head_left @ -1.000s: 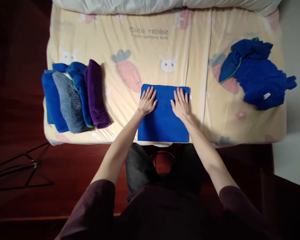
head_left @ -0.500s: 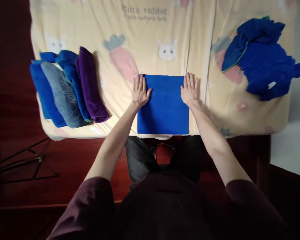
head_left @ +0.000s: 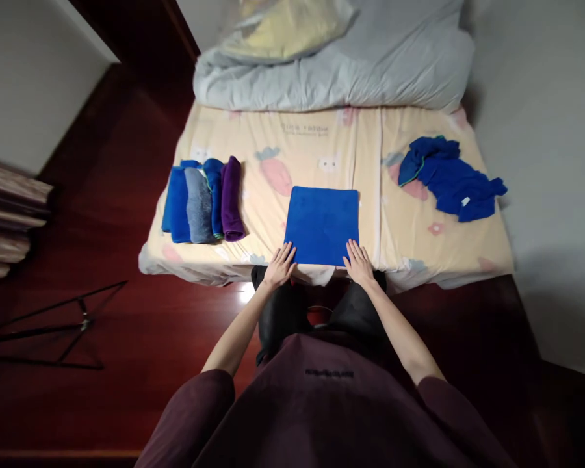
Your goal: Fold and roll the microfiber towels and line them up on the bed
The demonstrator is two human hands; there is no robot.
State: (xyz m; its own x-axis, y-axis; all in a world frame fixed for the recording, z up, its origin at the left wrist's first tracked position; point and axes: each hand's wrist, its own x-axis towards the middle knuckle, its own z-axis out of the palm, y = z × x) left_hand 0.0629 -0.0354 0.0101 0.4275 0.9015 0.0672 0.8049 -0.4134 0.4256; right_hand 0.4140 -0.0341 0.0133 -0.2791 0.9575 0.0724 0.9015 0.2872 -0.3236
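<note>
A folded blue towel (head_left: 322,224) lies flat and square on the yellow mattress cover (head_left: 365,156), near its front edge. My left hand (head_left: 279,265) rests at the towel's near left corner with its fingers stretched out. At the near right corner lies my right hand (head_left: 357,262), fingers also flat and apart. Neither hand holds anything. To the left sits a row of rolled towels (head_left: 203,200) in blue, grey and purple. A loose heap of blue cloths (head_left: 451,182) lies at the right of the bed.
A grey duvet (head_left: 336,65) is bunched at the head of the bed. Dark red wooden floor surrounds the bed. A black stand's legs (head_left: 63,322) lie on the floor at the left, and stacked boards (head_left: 10,214) sit at the far left.
My hands slid from the towel's far corners back to its near corners. The view pulled back and rose, so the whole bed and duvet now show.
</note>
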